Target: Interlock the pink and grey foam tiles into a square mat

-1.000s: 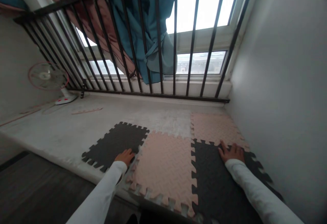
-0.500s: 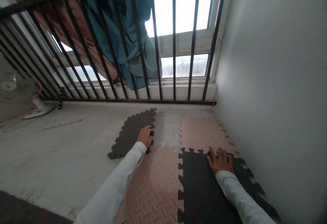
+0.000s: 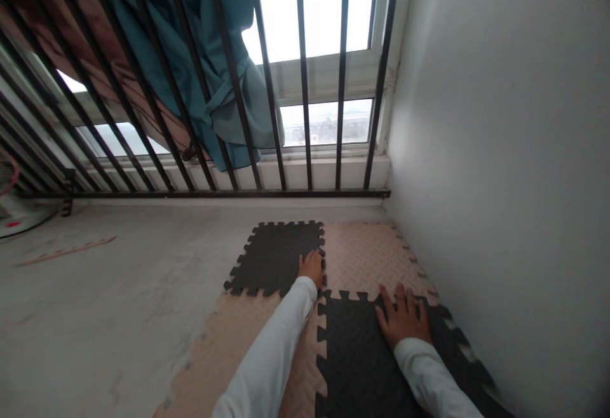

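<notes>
Interlocking foam tiles lie on a pale platform in the corner by the wall. My left hand [image 3: 312, 267] rests on the right edge of a dark tile [image 3: 276, 256], where it meets a pink tile [image 3: 365, 256]; its fingers curl over that seam. Spread flat, my right hand [image 3: 403, 316] presses on a nearer dark tile [image 3: 357, 354] beside the wall. Another pink tile [image 3: 229, 348] lies under my left sleeve.
A black barred railing [image 3: 305, 119] runs along the window at the back, with blue and pink cloth [image 3: 210, 87] hanging over it. The white wall [image 3: 500, 151] closes the right side. A fan base [image 3: 14, 218] and a thin strip [image 3: 64, 251] sit far left on the bare platform.
My left hand has slid the dark tile rightwards until it meets the pink tile at the back. The right hand has stayed flat on the near dark tile.
</notes>
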Available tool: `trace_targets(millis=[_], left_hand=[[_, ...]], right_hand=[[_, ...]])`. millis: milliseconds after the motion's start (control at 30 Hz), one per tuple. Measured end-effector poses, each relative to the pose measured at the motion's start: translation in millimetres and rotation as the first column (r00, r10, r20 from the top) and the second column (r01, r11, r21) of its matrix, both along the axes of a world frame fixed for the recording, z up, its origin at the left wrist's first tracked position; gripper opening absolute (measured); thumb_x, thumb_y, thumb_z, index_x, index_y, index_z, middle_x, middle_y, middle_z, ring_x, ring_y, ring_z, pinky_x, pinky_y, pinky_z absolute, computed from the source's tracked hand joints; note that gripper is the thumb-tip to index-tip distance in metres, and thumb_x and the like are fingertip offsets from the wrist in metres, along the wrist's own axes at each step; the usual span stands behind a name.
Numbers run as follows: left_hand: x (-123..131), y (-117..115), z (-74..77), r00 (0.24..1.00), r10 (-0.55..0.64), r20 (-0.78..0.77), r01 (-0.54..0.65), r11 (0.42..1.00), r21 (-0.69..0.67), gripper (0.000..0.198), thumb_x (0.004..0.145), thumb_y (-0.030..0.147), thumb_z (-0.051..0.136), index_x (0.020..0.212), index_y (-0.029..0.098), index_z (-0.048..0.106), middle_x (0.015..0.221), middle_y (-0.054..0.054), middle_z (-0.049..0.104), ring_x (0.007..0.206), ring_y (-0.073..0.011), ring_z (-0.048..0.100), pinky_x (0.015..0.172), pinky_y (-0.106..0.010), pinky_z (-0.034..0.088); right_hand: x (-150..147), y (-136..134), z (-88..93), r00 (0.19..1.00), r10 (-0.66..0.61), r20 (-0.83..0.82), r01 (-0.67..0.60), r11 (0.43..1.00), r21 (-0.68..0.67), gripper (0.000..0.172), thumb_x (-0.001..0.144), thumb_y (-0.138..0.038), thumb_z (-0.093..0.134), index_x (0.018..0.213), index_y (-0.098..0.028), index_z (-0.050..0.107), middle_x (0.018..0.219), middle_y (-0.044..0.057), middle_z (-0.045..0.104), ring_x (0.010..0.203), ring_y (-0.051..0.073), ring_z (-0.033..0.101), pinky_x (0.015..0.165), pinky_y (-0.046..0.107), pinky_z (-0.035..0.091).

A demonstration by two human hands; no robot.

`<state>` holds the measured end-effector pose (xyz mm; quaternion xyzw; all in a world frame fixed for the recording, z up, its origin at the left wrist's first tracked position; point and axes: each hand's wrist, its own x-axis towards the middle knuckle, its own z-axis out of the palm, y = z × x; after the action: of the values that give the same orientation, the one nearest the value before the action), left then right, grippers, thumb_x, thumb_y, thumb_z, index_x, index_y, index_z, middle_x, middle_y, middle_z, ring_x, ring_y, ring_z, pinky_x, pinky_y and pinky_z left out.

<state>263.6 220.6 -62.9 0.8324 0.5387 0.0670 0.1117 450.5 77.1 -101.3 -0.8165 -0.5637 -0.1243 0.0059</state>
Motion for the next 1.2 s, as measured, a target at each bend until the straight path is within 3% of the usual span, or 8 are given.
trace_targets(millis=[167, 633, 867, 1067, 1200], left_hand=[[2, 6, -7.1, 1.000, -0.021, -0.002, 0.021, 1.000, -0.016, 0.051, 0.073, 0.009, 0.034, 0.123, 0.019, 0.034, 0.135, -0.005, 0.032, 0.125, -0.0178, 0.021, 0.102, -0.049, 0.013], [-5, 8, -9.3, 0.995, -0.101, 0.018, 0.102, 0.994, -0.038, 0.051, 0.074, 0.011, 0.030, 0.124, 0.022, 0.033, 0.135, 0.000, 0.032, 0.126, -0.0129, 0.019, 0.104, -0.045, 0.006], [-7, 0, -7.7, 0.984, -0.179, -0.007, 0.179, 0.984, 0.014, 0.050, 0.082, 0.035, 0.025, 0.131, 0.025, 0.021, 0.139, 0.002, 0.022, 0.128, -0.0164, 0.012, 0.104, -0.048, 0.005], [2, -5, -10.4, 0.988, -0.151, -0.038, 0.152, 0.988, 0.018, 0.052, 0.083, 0.045, 0.018, 0.132, 0.029, 0.017, 0.141, 0.005, 0.013, 0.129, -0.0179, 0.007, 0.102, -0.052, 0.006], [-23, -7, -12.3, 0.986, -0.154, -0.059, 0.155, 0.988, 0.014, 0.056, 0.082, 0.047, 0.017, 0.133, 0.024, 0.015, 0.141, 0.003, 0.013, 0.129, -0.0161, 0.008, 0.104, -0.046, 0.009]], right_hand=[[0, -1, 1.9, 1.000, 0.002, 0.007, -0.002, 1.000, -0.001, 0.054, 0.078, -0.049, 0.025, 0.127, -0.028, 0.033, 0.134, 0.011, 0.032, 0.123, 0.029, 0.025, 0.097, 0.050, 0.012], [1, -1, 0.9, 1.000, 0.003, 0.008, -0.003, 1.000, 0.002, 0.053, 0.079, -0.049, 0.025, 0.127, -0.029, 0.034, 0.134, 0.011, 0.032, 0.122, 0.030, 0.026, 0.097, 0.049, 0.012], [4, 0, -3.5, 1.000, 0.001, -0.013, -0.001, 1.000, -0.027, 0.055, 0.078, -0.050, 0.026, 0.128, -0.028, 0.031, 0.135, 0.011, 0.031, 0.123, 0.029, 0.024, 0.098, 0.051, 0.011], [6, 1, -5.6, 1.000, -0.019, 0.008, 0.019, 0.998, -0.058, 0.056, 0.077, -0.052, 0.026, 0.129, -0.030, 0.030, 0.135, 0.009, 0.030, 0.124, 0.029, 0.022, 0.098, 0.050, 0.011], [8, 2, -7.8, 1.000, -0.010, -0.014, 0.010, 0.999, -0.040, 0.058, 0.077, -0.052, 0.026, 0.129, -0.028, 0.030, 0.135, 0.010, 0.030, 0.124, 0.029, 0.021, 0.098, 0.050, 0.010]])
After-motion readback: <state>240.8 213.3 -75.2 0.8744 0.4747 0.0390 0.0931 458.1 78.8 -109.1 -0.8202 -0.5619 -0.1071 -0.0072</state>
